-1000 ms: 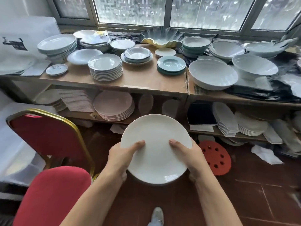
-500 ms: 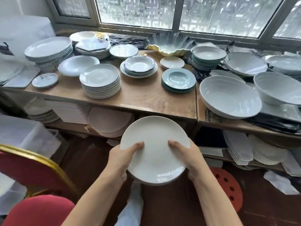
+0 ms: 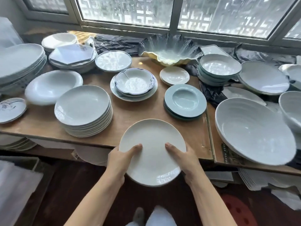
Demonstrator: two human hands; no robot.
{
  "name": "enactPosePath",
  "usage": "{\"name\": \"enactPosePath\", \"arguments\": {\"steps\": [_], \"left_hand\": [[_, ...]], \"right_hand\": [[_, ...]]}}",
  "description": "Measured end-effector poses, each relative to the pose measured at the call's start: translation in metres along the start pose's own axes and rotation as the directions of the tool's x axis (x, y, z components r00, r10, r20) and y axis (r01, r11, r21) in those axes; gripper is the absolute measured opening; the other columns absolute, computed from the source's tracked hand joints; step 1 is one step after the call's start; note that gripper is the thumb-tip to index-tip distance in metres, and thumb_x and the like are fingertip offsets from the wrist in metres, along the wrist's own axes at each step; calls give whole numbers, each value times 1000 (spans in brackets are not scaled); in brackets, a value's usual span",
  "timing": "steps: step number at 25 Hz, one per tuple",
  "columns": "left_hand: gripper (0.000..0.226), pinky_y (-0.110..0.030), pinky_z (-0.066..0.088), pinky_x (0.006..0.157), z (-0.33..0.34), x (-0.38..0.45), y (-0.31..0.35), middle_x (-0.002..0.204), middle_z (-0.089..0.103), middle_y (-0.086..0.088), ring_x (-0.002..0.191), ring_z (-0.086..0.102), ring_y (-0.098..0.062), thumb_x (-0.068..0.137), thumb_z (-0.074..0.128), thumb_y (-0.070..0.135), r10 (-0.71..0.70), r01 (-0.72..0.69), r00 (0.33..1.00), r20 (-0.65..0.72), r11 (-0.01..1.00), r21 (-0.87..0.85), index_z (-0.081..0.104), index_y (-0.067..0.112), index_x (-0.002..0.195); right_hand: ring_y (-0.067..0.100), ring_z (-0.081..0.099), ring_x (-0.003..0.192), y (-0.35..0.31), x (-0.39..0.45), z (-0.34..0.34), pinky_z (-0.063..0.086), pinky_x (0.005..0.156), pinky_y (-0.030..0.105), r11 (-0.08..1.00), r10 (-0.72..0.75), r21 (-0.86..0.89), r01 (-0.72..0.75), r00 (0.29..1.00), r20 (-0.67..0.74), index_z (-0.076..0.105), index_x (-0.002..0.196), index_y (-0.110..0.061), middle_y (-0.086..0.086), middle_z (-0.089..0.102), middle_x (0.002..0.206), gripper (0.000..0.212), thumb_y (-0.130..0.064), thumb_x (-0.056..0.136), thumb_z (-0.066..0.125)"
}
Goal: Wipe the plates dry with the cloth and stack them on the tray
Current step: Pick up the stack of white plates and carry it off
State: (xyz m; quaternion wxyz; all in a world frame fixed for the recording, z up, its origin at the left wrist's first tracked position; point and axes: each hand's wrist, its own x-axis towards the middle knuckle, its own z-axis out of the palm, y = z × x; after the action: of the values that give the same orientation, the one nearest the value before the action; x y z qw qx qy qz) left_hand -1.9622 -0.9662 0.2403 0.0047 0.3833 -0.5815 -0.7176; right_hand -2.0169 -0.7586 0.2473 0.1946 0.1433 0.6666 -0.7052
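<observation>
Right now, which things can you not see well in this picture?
Head view only:
- The fingers of the left hand and right hand: hidden under the white plate; only the thumbs show.
- The plate's underside: turned away.
- The cloth and the tray: neither can be made out.
- The lower shelf: covered by the table top.
- The big plate stack: cut off by the left edge, blurred.

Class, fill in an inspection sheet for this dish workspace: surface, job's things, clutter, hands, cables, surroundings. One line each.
Surface: wooden table, crowded with crockery.
Job's things: white plate held over the table's front edge; stack of white plates to its left; cloth and tray: nothing seen.
Clutter: teal plates, large ribbed bowl, black plastic.
Hands: left hand and right hand grip the plate, thumbs on top.
Cables: nothing seen.
Surroundings: window behind; lower shelf with plates.
</observation>
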Motion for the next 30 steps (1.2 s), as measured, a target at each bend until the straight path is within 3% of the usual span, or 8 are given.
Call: {"name": "enactPosePath", "arguments": {"steps": [3,6,13,16,19,25,28,30], "left_hand": [[51,-26,56,57,10,46,14,83,79,4,73,75,-14,59,94,38,0,1,1000,-27,999,36,73,16,100],[60,-34,60,68,21,87,24,85,79,3,83,75,-19,52,90,49,-39,44,998,-58,995,86,73,18,100],[67,-42,63,69,48,168,34,84,79,5,82,76,-21,45,89,58,-145,160,981,-131,981,113,73,20,99],[70,-44,62,80,53,193,33,84,79,3,85,75,-23,44,88,61,-174,195,972,-158,973,126,73,18,97],[69,-40,62,75,55,209,32,84,79,6,82,76,-19,46,88,60,-169,194,971,-167,970,145,73,20,99],[54,-39,61,75,55,224,32,83,78,11,83,75,-17,56,91,52,-169,207,962,-215,963,173,73,23,98],[48,-40,61,77,56,223,29,86,78,9,87,74,-19,60,91,48,-184,219,960,-211,963,158,74,23,97],[48,-40,61,76,57,222,28,87,79,5,87,74,-19,60,91,48,-179,215,959,-221,964,154,74,22,97]], "right_hand": [[17,79,85,-6,48,14,62,64,29,1000,21,3,-21,1000,0,71,114,-26,-2,81,98,37,-28,80,88],[17,78,87,-12,98,26,64,67,33,999,45,-2,-45,999,7,72,113,-28,-4,80,100,38,-27,80,89],[23,75,102,-16,195,44,61,93,51,992,100,-75,-100,995,-7,70,123,-24,1,78,111,47,-24,80,89],[20,74,102,-13,224,48,62,91,45,990,103,-96,-102,995,2,69,121,-25,1,77,113,44,-23,81,88],[7,74,95,-11,242,52,61,77,24,985,96,-143,-92,995,20,68,116,-31,-7,76,110,39,-26,82,87],[-14,68,83,-4,255,57,51,63,7,973,100,-214,-91,994,34,65,115,-33,-16,72,106,38,-26,84,86],[-8,69,95,-9,259,56,54,73,10,960,95,-271,-75,994,60,65,122,-36,-16,73,109,45,-32,83,86],[5,71,104,-10,261,53,58,86,26,957,99,-280,-77,993,64,66,123,-37,-13,74,111,46,-36,83,86]]}}
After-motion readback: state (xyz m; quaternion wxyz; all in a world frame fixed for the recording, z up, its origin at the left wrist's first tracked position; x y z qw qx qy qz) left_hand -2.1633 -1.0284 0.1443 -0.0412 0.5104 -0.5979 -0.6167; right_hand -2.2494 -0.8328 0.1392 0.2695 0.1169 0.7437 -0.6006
